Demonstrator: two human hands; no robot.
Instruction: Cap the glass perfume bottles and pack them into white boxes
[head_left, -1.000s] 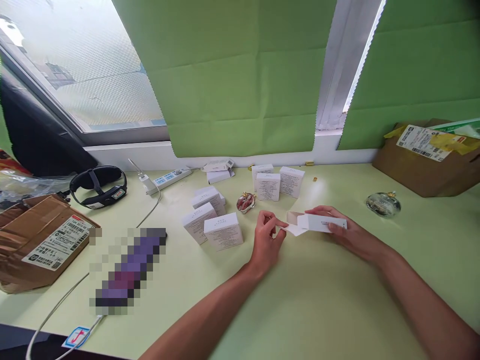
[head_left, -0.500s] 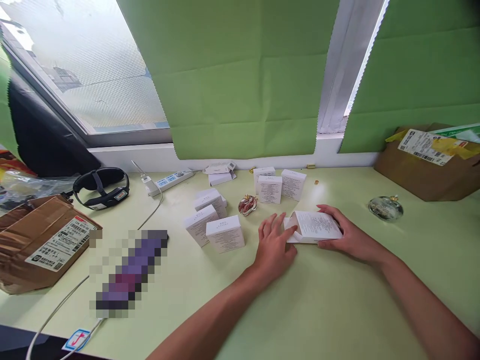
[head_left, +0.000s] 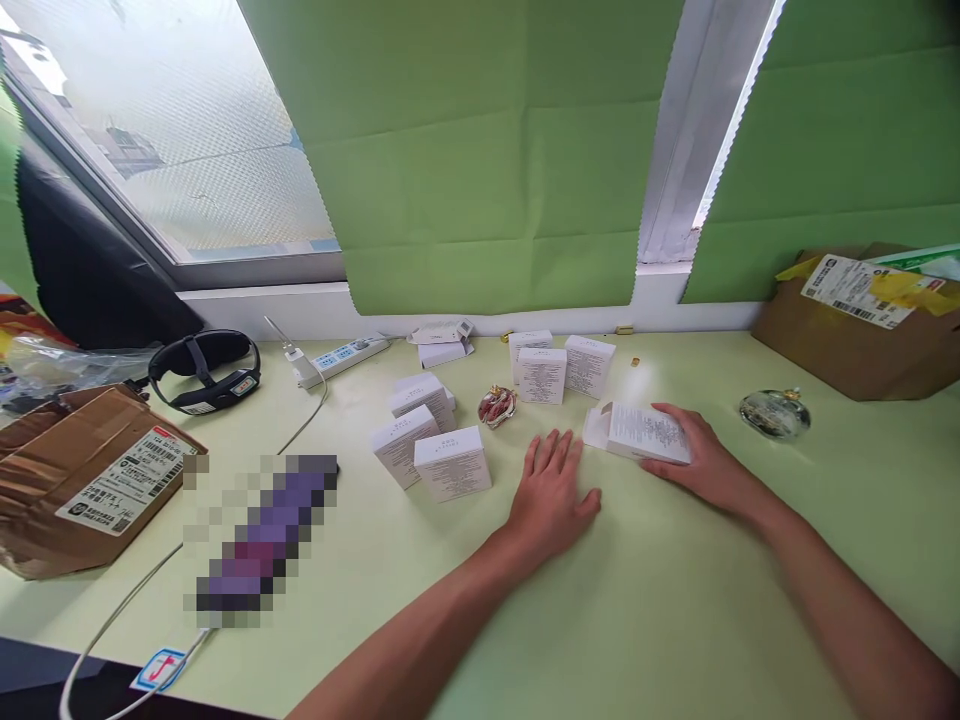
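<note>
My right hand [head_left: 701,455] grips the right end of a small white printed carton [head_left: 649,433] lying on the table. The carton's left end has a flap [head_left: 596,428] sticking out. Just left of it, my left hand [head_left: 551,497] lies flat on the tabletop, fingers spread, holding nothing. A reddish glass bottle with a gold-coloured top [head_left: 496,406] sits beyond my left hand. White cartons [head_left: 452,464] stand to the left of that hand, and three more [head_left: 541,376] stand behind. At the right lies a round clear glass bottle [head_left: 774,415] with a gold-coloured neck.
A cardboard box [head_left: 862,340] stands at the back right, another [head_left: 97,480] at the left. A black headset [head_left: 206,380], a power strip [head_left: 349,357], flattened white cartons [head_left: 442,343] and a pixelated dark slab [head_left: 270,535] with a cable lie on the table [head_left: 637,620].
My left hand has come away from the carton's open end and now rests flat beside it. The carton, still in my right hand, has turned slightly and shifted a little away.
</note>
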